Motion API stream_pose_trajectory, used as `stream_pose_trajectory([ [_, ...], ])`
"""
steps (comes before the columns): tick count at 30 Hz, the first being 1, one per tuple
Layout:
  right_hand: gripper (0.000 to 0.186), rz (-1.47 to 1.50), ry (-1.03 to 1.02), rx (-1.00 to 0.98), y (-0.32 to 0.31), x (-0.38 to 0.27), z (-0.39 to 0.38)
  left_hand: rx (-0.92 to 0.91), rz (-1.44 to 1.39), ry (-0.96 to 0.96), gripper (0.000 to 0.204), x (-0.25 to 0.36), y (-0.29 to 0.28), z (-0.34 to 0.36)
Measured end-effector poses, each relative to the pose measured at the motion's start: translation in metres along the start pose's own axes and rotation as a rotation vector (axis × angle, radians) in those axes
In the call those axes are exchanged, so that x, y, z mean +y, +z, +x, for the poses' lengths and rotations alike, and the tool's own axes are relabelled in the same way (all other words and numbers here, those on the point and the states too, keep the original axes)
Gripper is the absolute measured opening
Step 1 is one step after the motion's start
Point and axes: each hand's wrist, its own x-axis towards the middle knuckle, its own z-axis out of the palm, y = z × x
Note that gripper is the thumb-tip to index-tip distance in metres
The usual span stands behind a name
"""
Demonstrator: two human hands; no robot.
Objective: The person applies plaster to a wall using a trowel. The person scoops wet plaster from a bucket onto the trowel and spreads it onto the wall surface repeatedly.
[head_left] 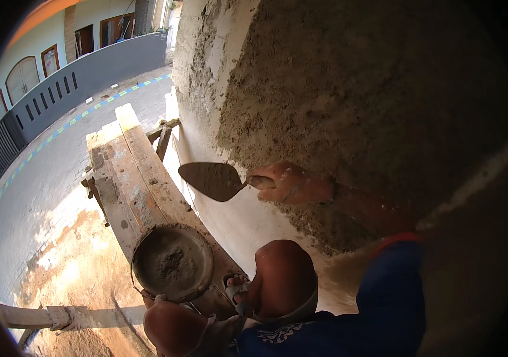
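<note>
My right hand [292, 183] is closed round the handle of a trowel [211, 181]. Its pointed oval blade is grey with mortar and points left, held out in front of the wall. Behind the hand, rough wet mortar [319, 89] coats part of the wall. Below and to the left, a round black bucket [209, 276] holds grey mortar [173, 262] and stands on the planks beside my bent knees. A bit of skin at the bucket's near rim may be fingers of my left hand; my knee hides the rest, so its grip cannot be told.
Wooden scaffold planks [129, 178], spattered with mortar, run along the wall, with my sandalled foot [237, 291] on them. A wooden pole [28, 316] crosses at lower left. Lower down lie sandy ground [81, 279] and a paved street [57, 184], with a grey boundary wall [105, 65] beyond.
</note>
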Motion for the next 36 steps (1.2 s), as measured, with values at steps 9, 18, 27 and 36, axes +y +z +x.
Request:
stream_pose_trajectory([
  [9, 0.022, -0.650, -0.229, -0.155, 0.203, -0.010, 0.083, -0.058, 0.148, 0.275, 0.061, -0.007, -0.001, 0.009],
  [18, 0.034, -0.078, -0.180, -0.435, 0.278, -0.010, 0.048, 0.000, 0.255, 0.363, 0.056, -0.014, 0.008, 0.018],
  [27, 0.038, 0.025, -0.056, -0.380, 0.282, 0.007, 0.010, -0.067, 0.214, 0.283, 0.047, -0.019, -0.018, 0.032],
  [36, 0.049, 0.246, 0.118, -0.293, 0.143, -0.027, 0.043, -0.066, 0.068, 0.087, 0.041, 0.007, -0.018, 0.023],
])
